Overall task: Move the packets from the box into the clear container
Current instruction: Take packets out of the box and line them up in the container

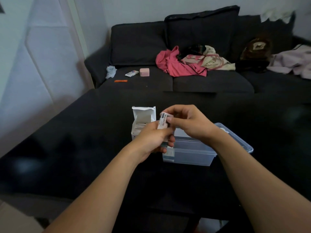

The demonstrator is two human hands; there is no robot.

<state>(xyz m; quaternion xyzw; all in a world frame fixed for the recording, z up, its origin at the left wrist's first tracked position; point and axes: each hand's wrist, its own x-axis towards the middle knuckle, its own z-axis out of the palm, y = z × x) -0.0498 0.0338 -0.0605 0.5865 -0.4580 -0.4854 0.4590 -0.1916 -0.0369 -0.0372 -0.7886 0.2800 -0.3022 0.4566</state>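
A small white box (143, 119) stands open on the black table, flap up, with more packets visible inside. Just right of it sits the clear container (193, 153), its lid (235, 137) leaning behind it. My left hand (151, 138) grips a stack of white packets (162, 122) above the container's left end. My right hand (188, 123) pinches the top of that stack from the right. A packet (170, 153) shows through the container's left wall.
The glossy black table (84, 157) fills the foreground. Behind it is a dark sofa (168, 78) holding pink clothing (175, 63), a pink case (144, 72), a small carton (131, 73), an orange strip (120, 80) and a brown bag (255, 49).
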